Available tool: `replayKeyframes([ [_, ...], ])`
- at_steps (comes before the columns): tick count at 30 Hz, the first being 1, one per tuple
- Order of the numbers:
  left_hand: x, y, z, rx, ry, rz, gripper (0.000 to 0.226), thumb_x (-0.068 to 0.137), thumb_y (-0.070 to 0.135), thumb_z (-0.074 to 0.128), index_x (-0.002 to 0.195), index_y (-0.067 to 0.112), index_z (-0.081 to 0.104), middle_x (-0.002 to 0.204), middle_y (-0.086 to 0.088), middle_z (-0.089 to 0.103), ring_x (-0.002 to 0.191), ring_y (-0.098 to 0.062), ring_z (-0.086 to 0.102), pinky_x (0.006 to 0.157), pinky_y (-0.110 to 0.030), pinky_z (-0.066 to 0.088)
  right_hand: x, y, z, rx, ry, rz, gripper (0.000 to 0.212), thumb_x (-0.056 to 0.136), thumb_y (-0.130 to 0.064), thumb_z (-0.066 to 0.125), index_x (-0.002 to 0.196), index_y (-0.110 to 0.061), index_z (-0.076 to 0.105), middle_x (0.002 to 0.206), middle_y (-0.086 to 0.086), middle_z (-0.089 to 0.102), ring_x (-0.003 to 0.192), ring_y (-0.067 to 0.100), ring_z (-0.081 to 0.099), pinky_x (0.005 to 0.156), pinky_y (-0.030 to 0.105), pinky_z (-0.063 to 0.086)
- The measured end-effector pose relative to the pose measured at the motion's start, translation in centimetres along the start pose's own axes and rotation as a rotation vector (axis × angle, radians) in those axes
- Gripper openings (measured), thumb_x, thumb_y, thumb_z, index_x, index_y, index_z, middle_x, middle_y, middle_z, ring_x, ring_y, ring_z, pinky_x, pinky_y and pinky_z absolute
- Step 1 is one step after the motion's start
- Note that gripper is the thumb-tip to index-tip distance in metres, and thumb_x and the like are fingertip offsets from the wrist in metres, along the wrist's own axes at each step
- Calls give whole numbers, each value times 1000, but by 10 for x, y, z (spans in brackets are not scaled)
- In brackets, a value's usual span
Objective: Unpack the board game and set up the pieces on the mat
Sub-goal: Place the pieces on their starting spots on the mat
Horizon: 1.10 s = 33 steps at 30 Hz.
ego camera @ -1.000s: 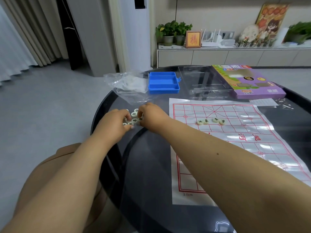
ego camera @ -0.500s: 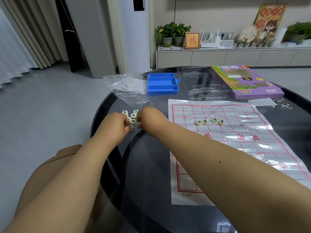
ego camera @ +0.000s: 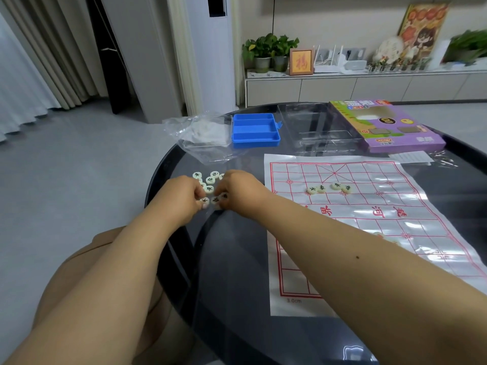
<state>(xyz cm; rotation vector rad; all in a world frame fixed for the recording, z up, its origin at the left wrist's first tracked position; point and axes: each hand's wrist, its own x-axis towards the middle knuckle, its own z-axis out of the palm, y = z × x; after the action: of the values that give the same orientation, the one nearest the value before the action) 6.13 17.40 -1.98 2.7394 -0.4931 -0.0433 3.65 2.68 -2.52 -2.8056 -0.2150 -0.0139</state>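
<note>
A white mat with a red grid (ego camera: pixel 369 222) lies on the dark round table (ego camera: pixel 237 285). Several cream round pieces (ego camera: pixel 329 187) sit in a row on the mat's far half. A loose cluster of cream pieces (ego camera: pixel 209 180) lies on the table left of the mat. My left hand (ego camera: pixel 179 198) and my right hand (ego camera: pixel 237 191) meet over the near edge of that cluster, fingers curled down. My left fingers pinch a piece (ego camera: pixel 204 201); my right fingers pinch another piece (ego camera: pixel 218 200).
A blue compartment tray (ego camera: pixel 255 130), a crumpled clear bag (ego camera: pixel 203 135), a clear plastic insert (ego camera: pixel 316 127) and the purple game box (ego camera: pixel 382 125) stand along the table's far side. A paper slip (ego camera: pixel 411 157) lies beside the box. The table edge is just left of the pieces.
Both hands drew slightly toward me, from over the cluster's middle to its near edge, uncovering more pieces behind them. The mat and its pieces stayed put.
</note>
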Motion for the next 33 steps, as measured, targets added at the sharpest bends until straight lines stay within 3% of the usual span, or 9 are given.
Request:
replayKeyframes([
  [7, -2, 6, -1, 93, -60, 31, 17, 87, 21, 66, 94, 7, 71, 93, -13, 68, 88, -30, 63, 74, -32, 47, 6, -7, 3, -60, -36, 27, 24, 87, -20, 61, 109, -10, 67, 108, 10, 63, 95, 27, 61, 81, 32, 48],
  [11, -3, 12, -3, 88, -40, 45, 15, 88, 20, 65, 95, 8, 70, 94, -11, 67, 87, -27, 62, 73, -31, 46, 2, -5, -2, -157, -23, 22, 21, 89, -18, 56, 105, -8, 66, 106, 12, 61, 84, 25, 55, 68, 28, 38],
  [14, -1, 33, -8, -31, -21, 78, 14, 89, 25, 64, 98, 15, 68, 92, -1, 64, 85, -20, 60, 72, -29, 45, -12, 11, -30, -49, 7, 92, 24, 91, -19, 57, 110, -9, 67, 106, 10, 58, 99, 27, 59, 82, 31, 45],
  [16, 3, 55, -10, -91, -34, 127, 12, 90, 28, 63, 93, 18, 67, 85, 3, 64, 81, -17, 59, 70, -29, 44, -27, 33, -51, 43, 50, 176, 25, 92, -21, 58, 111, -8, 66, 110, 9, 60, 99, 26, 60, 87, 35, 48],
  [20, 19, 109, 6, -127, -72, 240, 14, 91, 25, 63, 97, 12, 67, 92, -4, 65, 79, -18, 57, 68, -29, 43, -57, 95, -74, 64, 142, 359, 23, 91, -23, 61, 111, -13, 69, 104, 8, 68, 87, 23, 64, 82, 35, 54],
  [23, 33, 141, 28, -157, -114, 262, 20, 90, 24, 64, 107, 13, 65, 105, -3, 62, 91, -17, 58, 78, -27, 46, -72, 135, -82, 59, 154, 465, 22, 90, -21, 62, 109, -12, 69, 102, 9, 69, 77, 21, 60, 71, 32, 51],
  [28, 53, 177, 55, -133, -167, 245, 27, 91, 21, 64, 115, 9, 66, 112, -6, 64, 101, -23, 60, 90, -29, 48, -78, 169, -82, 19, 103, 526, 25, 89, -17, 63, 112, -11, 68, 111, 9, 67, 95, 27, 62, 74, 27, 48],
  [33, 66, 195, 71, -127, -184, 229, 25, 88, 22, 67, 110, 9, 68, 109, -8, 66, 98, -25, 61, 87, -29, 49, -75, 182, -80, -4, 65, 507, 27, 86, -16, 65, 113, -14, 68, 115, 7, 65, 98, 24, 62, 84, 30, 52],
])
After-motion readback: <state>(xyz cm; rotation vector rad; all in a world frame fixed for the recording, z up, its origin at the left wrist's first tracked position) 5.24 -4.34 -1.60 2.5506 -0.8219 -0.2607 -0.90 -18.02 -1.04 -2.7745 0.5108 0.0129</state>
